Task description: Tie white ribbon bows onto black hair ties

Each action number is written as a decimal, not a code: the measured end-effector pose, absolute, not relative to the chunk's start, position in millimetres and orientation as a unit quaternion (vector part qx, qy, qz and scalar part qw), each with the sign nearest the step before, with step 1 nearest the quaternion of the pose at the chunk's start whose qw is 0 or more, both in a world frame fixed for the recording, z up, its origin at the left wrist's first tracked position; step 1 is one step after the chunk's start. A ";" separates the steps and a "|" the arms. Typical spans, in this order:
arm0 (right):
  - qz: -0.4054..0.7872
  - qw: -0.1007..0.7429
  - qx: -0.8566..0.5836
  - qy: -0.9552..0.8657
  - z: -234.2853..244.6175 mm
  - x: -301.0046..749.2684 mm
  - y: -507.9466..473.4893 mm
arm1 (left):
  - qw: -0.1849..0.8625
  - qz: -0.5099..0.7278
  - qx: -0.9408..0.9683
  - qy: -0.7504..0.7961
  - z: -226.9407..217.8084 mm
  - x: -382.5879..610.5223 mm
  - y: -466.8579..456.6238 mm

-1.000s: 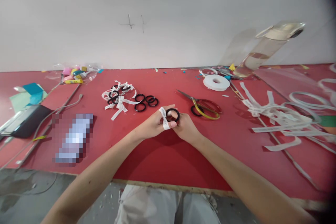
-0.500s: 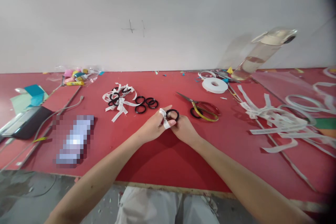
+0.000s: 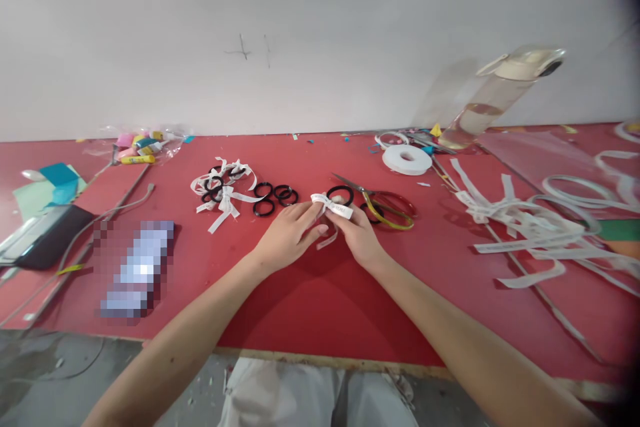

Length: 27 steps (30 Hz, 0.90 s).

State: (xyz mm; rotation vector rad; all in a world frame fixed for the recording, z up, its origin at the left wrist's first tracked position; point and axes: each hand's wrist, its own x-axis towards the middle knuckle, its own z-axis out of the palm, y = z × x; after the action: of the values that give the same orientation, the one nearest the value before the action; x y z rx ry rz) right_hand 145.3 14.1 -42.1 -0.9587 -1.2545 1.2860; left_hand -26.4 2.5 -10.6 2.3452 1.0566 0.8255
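Observation:
Between my two hands is a white printed ribbon (image 3: 336, 205), looped like a bow against a black hair tie (image 3: 341, 195). My left hand (image 3: 290, 233) pinches the ribbon from the left, thumb and fingers closed on it. From the right, my right hand (image 3: 361, 235) grips the ribbon too; some of its fingers are hidden behind the loop. One ribbon tail hangs down below the hands. Just right of them lie scissors (image 3: 380, 205) with red and yellow handles, over another black hair tie. To the left are loose black hair ties (image 3: 285, 195) and a pile of hair ties with white bows (image 3: 226, 195).
A white ribbon roll (image 3: 407, 159) lies behind the scissors, and cut ribbon strips (image 3: 530, 227) are heaped at the right. A water bottle (image 3: 493, 103) leans at the back right. On the left are a blurred-out phone (image 3: 140, 267), a cable and a dark case (image 3: 55, 233).
The ribbon has gone from around my left fingers to a bow-like loop held between both hands. The hair tie now sits farther back, and my right hand has turned.

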 end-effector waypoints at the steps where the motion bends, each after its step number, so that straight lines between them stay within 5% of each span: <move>1: 0.554 0.526 -0.394 -0.510 -41.8 145.8 15.2 | 0.205 0.323 0.845 0.375 -10.0 -26.9 2.6; 8: 0.610 0.468 -0.363 -0.526 -40.6 144.9 16.3 | 0.236 0.466 0.759 0.389 -4.6 -33.4 7.2; 27: 0.613 0.455 -0.337 -0.551 -44.4 146.7 15.3 | 0.561 0.406 0.647 0.319 4.1 -30.1 4.4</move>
State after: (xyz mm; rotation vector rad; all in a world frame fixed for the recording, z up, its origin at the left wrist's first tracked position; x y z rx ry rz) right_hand 146.7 15.3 -44.4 -0.8301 -1.3597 1.5123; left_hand -30.1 4.4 4.1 1.5239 0.7507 0.9577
